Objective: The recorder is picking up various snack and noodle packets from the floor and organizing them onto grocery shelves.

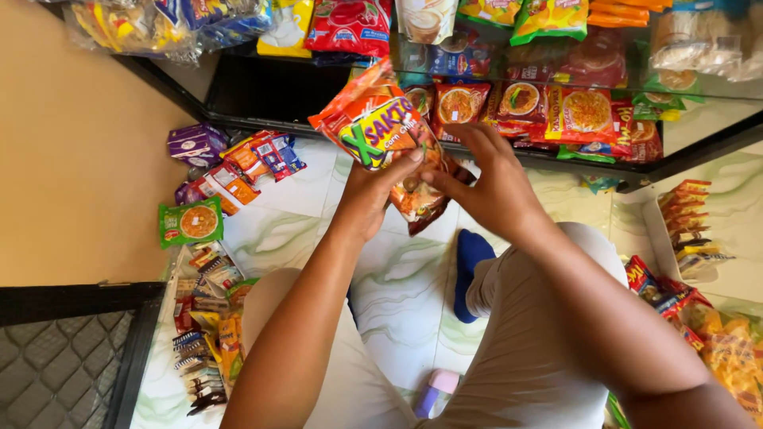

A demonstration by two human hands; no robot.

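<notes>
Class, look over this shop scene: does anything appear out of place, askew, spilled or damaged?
Yes. Snack packets lie scattered loose on the tiled floor at the left rather than on the shelf. Nothing looks torn or spilled. The left hand and right hand hold a strip of orange packets.

A green noodle packet point(191, 223) lay at nine o'clock, purple packets point(196, 144) at ten, noodle packs point(548, 111) shelved at one.

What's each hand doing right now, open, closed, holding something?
Left hand: closed on the orange snack packets.
Right hand: fingers closed on the same bunch of packets, lower down.
</notes>
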